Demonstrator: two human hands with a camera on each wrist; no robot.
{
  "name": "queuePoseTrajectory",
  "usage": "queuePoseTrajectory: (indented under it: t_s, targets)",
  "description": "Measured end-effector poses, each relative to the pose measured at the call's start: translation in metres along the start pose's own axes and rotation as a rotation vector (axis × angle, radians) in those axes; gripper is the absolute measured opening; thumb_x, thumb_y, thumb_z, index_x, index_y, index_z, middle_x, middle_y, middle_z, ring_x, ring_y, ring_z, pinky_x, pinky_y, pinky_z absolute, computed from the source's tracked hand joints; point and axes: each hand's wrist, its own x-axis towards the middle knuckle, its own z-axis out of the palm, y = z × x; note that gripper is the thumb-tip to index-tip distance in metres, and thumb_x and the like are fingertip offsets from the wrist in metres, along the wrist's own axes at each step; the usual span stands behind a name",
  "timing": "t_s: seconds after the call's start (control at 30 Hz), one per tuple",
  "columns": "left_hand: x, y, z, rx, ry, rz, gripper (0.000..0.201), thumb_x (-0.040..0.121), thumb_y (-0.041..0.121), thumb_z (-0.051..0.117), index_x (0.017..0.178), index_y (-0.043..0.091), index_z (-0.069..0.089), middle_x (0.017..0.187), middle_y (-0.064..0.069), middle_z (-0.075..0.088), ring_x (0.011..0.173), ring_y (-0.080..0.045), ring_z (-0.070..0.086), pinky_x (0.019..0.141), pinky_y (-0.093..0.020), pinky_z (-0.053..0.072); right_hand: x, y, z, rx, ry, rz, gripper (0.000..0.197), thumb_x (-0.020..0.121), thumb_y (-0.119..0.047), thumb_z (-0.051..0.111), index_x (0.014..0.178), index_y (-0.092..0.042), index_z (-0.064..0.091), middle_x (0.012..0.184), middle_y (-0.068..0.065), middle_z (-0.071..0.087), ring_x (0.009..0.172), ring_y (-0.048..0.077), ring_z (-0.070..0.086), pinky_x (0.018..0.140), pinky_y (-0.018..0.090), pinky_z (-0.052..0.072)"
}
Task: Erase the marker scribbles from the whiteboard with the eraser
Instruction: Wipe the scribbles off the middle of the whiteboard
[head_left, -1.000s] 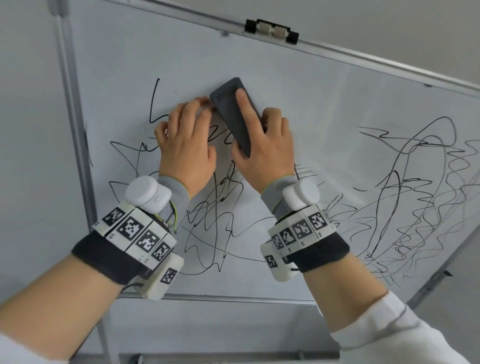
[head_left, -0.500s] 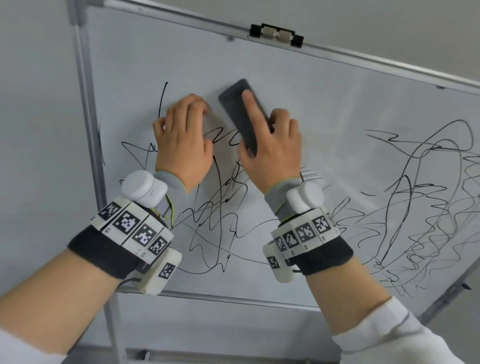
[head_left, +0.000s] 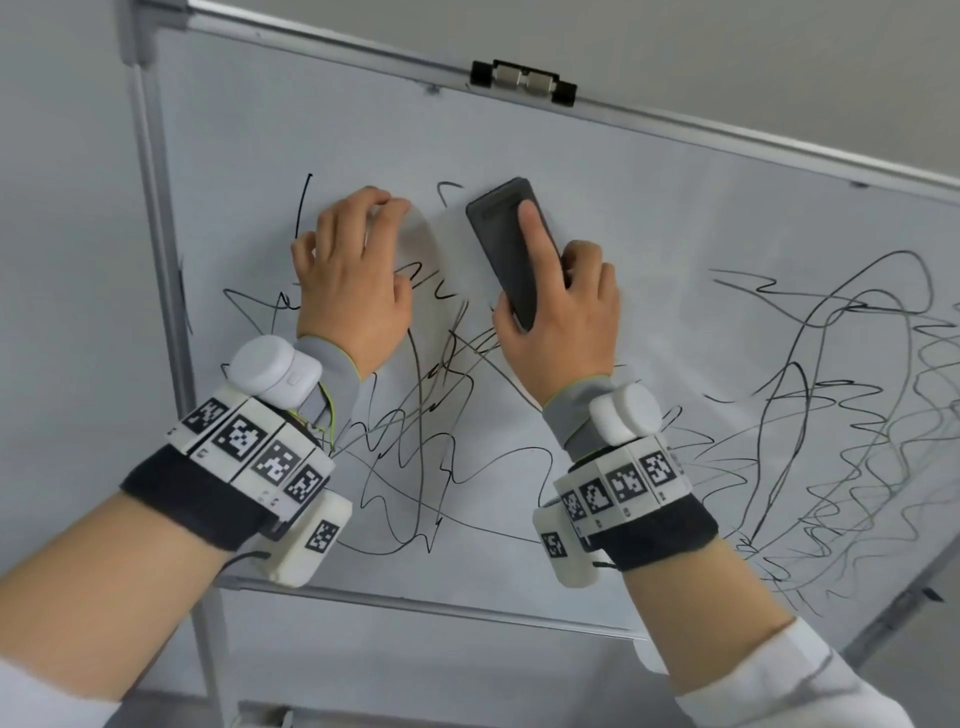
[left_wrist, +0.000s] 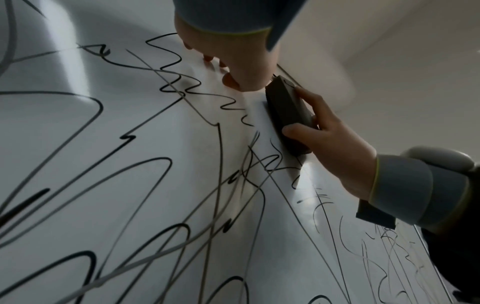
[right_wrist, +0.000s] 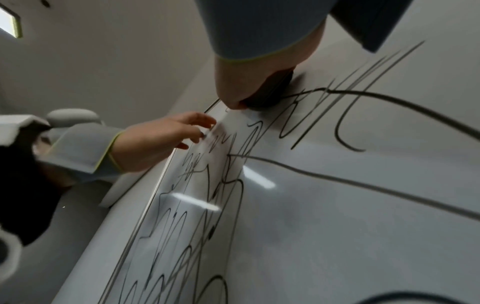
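Note:
A dark grey eraser (head_left: 511, 249) lies flat against the whiteboard (head_left: 649, 218) near its upper middle. My right hand (head_left: 558, 306) grips it, index finger stretched along its back, thumb and other fingers clasping its sides; the left wrist view shows the same eraser (left_wrist: 287, 115) pressed to the board. To the eraser's left, my left hand (head_left: 353, 275) rests on the board on bent fingertips and holds nothing. Black marker scribbles (head_left: 415, 431) cover the board below both hands and more scribbles (head_left: 841, 415) fill the right side. A wiped, smeared band (head_left: 426, 249) runs between the hands.
A metal frame post (head_left: 156, 208) borders the board on the left and a rail (head_left: 415, 605) runs along its bottom. A black and silver clip (head_left: 523, 80) sits on the top edge. Grey wall surrounds the board.
The eraser and my right hand have slid right, away from the left hand, leaving a wiped gap between them. The left hand stays on the board.

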Motion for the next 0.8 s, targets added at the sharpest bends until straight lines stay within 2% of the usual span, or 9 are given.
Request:
queuePoseTrajectory:
  t_s: [0.1, 0.2, 0.27, 0.47, 0.53, 0.67, 0.8]
  targets:
    - [0.001, 0.002, 0.003, 0.005, 0.004, -0.012, 0.059, 0.069, 0.008, 0.039, 0.127, 0.012, 0.047, 0.132, -0.012, 0.043, 0.119, -0.029, 0.035, 0.091, -0.045, 0.029, -0.009, 0.002, 0.004, 0.021, -0.021, -0.050, 0.066, 0.071, -0.026, 0.054, 0.136, -0.026, 0.042, 0.095, 0.015, 0.051, 0.075, 0.030, 0.045, 0.065, 0.037, 0.040]
    - [0.001, 0.007, 0.005, 0.027, 0.013, -0.018, 0.059, 0.069, 0.002, 0.046, 0.127, 0.011, 0.047, 0.132, -0.012, 0.043, 0.119, -0.030, 0.035, 0.091, -0.045, 0.029, -0.031, 0.003, 0.007, -0.017, -0.146, -0.124, 0.068, 0.071, -0.031, 0.055, 0.136, -0.033, 0.037, 0.097, 0.012, 0.051, 0.077, 0.029, 0.043, 0.066, 0.036, 0.036]
    - [0.002, 0.011, 0.006, 0.034, 0.021, -0.025, 0.059, 0.068, 0.001, 0.046, 0.126, 0.011, 0.047, 0.131, -0.013, 0.043, 0.118, -0.031, 0.036, 0.091, -0.045, 0.029, -0.032, 0.008, 0.004, -0.033, -0.170, -0.149, 0.068, 0.071, -0.034, 0.054, 0.136, -0.035, 0.035, 0.097, 0.011, 0.052, 0.077, 0.029, 0.044, 0.067, 0.035, 0.033]
    - [0.002, 0.009, 0.007, 0.028, 0.002, -0.011, 0.058, 0.068, 0.004, 0.042, 0.126, 0.011, 0.047, 0.129, -0.013, 0.043, 0.117, -0.032, 0.037, 0.090, -0.045, 0.030, -0.001, 0.013, 0.001, 0.021, -0.013, -0.007, 0.068, 0.073, -0.029, 0.053, 0.138, -0.026, 0.035, 0.095, 0.016, 0.052, 0.075, 0.032, 0.046, 0.067, 0.038, 0.040]
    - [0.002, 0.005, 0.008, 0.017, 0.006, -0.014, 0.058, 0.068, 0.010, 0.036, 0.125, 0.012, 0.047, 0.129, -0.013, 0.043, 0.117, -0.031, 0.036, 0.089, -0.045, 0.030, -0.009, 0.002, 0.006, 0.029, -0.034, -0.054, 0.067, 0.072, -0.027, 0.054, 0.137, -0.025, 0.039, 0.094, 0.016, 0.051, 0.074, 0.031, 0.046, 0.066, 0.038, 0.040]
    - [0.004, 0.006, 0.008, -0.009, 0.024, 0.004, 0.061, 0.066, 0.018, 0.025, 0.122, 0.014, 0.049, 0.126, -0.011, 0.045, 0.114, -0.028, 0.035, 0.087, -0.044, 0.031, -0.018, -0.006, 0.007, 0.002, -0.119, -0.096, 0.066, 0.075, -0.030, 0.055, 0.138, -0.030, 0.033, 0.096, 0.014, 0.051, 0.076, 0.030, 0.045, 0.065, 0.039, 0.040]
    - [0.007, 0.000, 0.005, -0.038, 0.012, 0.039, 0.060, 0.066, 0.018, 0.024, 0.120, 0.016, 0.050, 0.125, -0.009, 0.046, 0.112, -0.027, 0.034, 0.086, -0.043, 0.030, 0.011, -0.005, 0.001, 0.023, 0.036, 0.068, 0.067, 0.076, -0.027, 0.060, 0.139, -0.019, 0.042, 0.094, 0.016, 0.051, 0.074, 0.031, 0.046, 0.068, 0.038, 0.042]
